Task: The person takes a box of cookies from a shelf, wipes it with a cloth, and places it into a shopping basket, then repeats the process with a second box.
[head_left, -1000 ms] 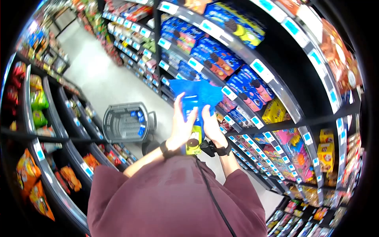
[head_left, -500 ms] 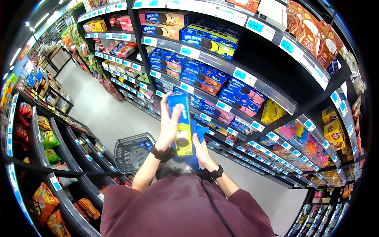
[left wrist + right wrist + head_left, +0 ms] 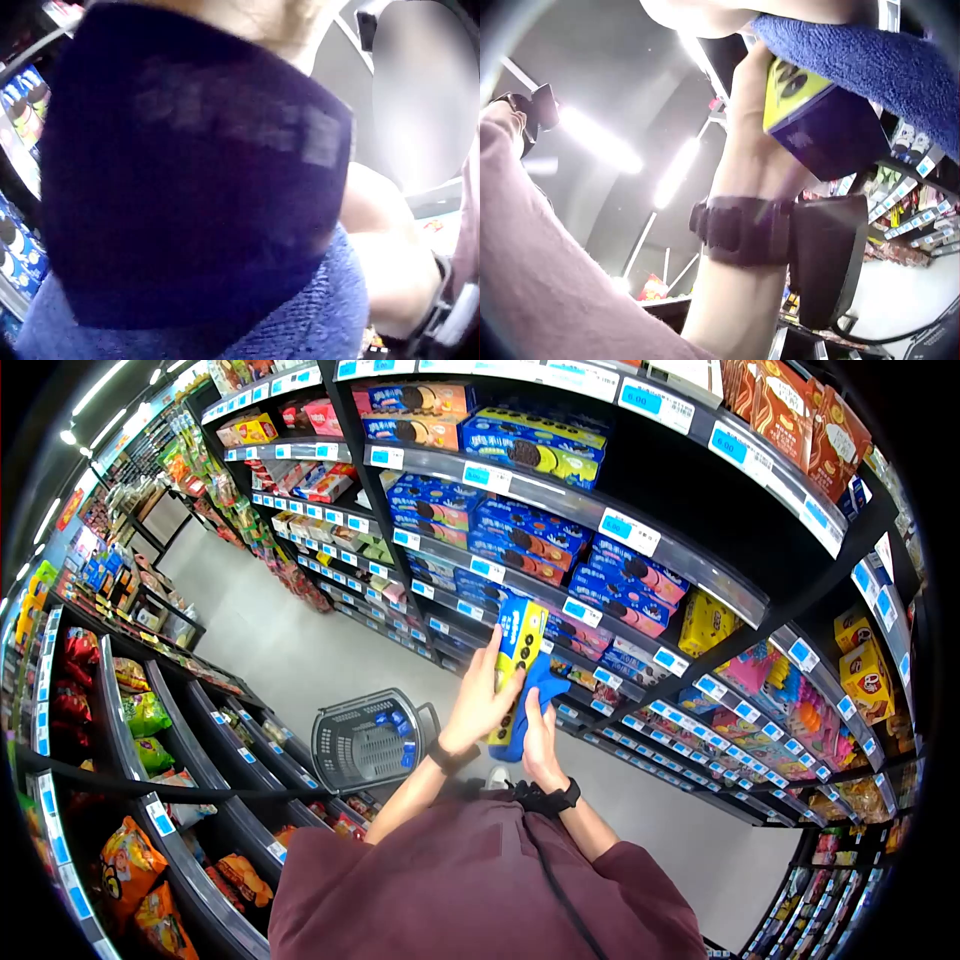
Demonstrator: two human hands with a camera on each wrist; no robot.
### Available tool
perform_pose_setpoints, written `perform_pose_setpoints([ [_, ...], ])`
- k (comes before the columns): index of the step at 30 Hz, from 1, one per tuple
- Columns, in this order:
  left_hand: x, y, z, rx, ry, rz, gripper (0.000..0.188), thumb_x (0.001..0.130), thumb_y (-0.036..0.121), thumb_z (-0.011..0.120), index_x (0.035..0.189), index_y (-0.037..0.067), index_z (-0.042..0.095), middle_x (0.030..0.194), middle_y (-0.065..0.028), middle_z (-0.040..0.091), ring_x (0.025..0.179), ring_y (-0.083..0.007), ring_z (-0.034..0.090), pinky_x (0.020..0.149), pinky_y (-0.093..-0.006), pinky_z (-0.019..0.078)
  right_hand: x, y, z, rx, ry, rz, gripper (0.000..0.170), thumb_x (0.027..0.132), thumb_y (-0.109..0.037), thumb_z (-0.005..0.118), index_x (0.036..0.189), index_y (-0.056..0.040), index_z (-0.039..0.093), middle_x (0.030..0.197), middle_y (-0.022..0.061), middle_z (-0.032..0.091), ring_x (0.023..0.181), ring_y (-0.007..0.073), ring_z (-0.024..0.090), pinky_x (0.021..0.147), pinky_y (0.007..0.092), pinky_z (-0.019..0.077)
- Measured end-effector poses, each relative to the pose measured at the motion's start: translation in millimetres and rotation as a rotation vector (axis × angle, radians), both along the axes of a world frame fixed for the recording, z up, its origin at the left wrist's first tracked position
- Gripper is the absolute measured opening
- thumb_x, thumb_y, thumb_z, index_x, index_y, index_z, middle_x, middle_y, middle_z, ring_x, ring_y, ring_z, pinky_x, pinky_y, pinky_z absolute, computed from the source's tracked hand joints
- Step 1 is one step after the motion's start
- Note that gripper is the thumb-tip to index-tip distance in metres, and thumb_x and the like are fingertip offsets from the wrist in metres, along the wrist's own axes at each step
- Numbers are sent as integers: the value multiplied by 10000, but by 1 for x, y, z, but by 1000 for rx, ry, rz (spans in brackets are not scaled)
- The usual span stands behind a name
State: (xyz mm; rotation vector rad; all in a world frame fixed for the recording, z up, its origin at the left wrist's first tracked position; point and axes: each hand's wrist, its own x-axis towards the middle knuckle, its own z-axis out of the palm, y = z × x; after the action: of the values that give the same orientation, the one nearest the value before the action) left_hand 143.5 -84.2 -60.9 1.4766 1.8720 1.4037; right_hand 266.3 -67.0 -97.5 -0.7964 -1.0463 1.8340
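In the head view my left hand point(image 3: 480, 705) grips a blue and yellow-green cookie box point(image 3: 522, 632) in front of my body, its long side tilted toward me. My right hand point(image 3: 540, 740) holds a blue cloth point(image 3: 550, 678) against the box's right side. The cloth point(image 3: 322, 300) has a terry weave in the left wrist view, where it lies along the dark, close face of the box point(image 3: 195, 172). From the right wrist, the end of the box point(image 3: 829, 131) shows beneath the cloth point(image 3: 855, 67).
A grey shopping basket point(image 3: 330, 745) with several small blue packs stands on the aisle floor, front left. The shelf ahead point(image 3: 560, 495) bears rows of blue cookie boxes point(image 3: 525, 540). On the left, a shelf holds snack bags point(image 3: 130, 860).
The cloth, draped over the box's top a second ago, now sits at its right side. The box has turned from its broad front to a narrower side and moved right.
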Motion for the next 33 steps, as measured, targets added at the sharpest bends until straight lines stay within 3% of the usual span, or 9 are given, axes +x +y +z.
perform_pose_setpoints([
  [2,-1,-10,5,9,-73,-17,679,946,260,609,1497,-2,312,1196,-253,570,1094,-370,577,962,-402,443,5,-5,17,141,87,21,484,1071,-326,404,1420,10,420,1372,90,514,1227,152,477,1033,321,387],
  [5,10,-32,23,-18,-580,-78,602,989,255,547,1488,-9,338,1262,-172,585,1108,-196,571,921,-314,462,10,-2,25,278,51,133,495,1070,-330,405,1425,15,399,1394,85,496,1253,171,470,1062,319,372],
  [7,18,-39,22,43,-633,-124,539,1006,248,517,1442,-37,379,1209,-121,595,1061,-140,562,897,-288,466,6,16,43,377,-44,115,442,1065,-248,385,1401,38,410,1338,128,536,1193,200,511,1016,350,403],
  [14,24,-42,50,219,-721,-10,471,1021,343,467,1317,-23,494,1127,-64,614,942,-107,558,813,-255,453,-7,33,93,763,-79,236,613,1035,-375,432,1471,41,318,1601,214,205,1489,346,181,1180,407,172],
  [16,2,-36,45,293,-755,41,476,1014,363,481,1294,-21,510,1132,-72,619,942,-121,572,809,-263,466,-4,15,94,939,-94,245,605,1023,-369,457,1455,42,356,1599,223,202,1500,364,133,1184,433,160],
  [22,-48,-23,44,289,-1001,9,347,1024,345,455,1130,33,566,995,-12,609,866,-84,551,745,-250,461,-9,-26,56,945,-22,294,654,1001,-450,463,1452,18,390,1612,186,197,1506,375,79,1187,487,125],
  [27,-20,-37,43,226,-730,-155,551,1007,414,488,1336,-27,499,1205,-68,605,1026,-113,555,899,-260,444,-25,17,83,805,120,154,684,1024,-461,424,1486,33,322,1632,137,160,1515,276,70,1193,424,123],
  [31,-6,-36,27,124,-745,-71,503,1052,351,405,1390,-20,443,1249,-85,582,1050,-154,549,930,-294,438,-29,48,94,527,317,203,600,1060,-335,413,1507,41,275,1604,102,252,1462,180,231,1182,328,170],
  [33,-10,-28,25,144,-523,39,501,1067,331,361,1426,-16,399,1293,-119,559,1103,-171,554,965,-293,428,-31,44,88,411,350,198,585,1064,-320,410,1504,42,280,1589,102,286,1437,178,284,1176,327,192],
])
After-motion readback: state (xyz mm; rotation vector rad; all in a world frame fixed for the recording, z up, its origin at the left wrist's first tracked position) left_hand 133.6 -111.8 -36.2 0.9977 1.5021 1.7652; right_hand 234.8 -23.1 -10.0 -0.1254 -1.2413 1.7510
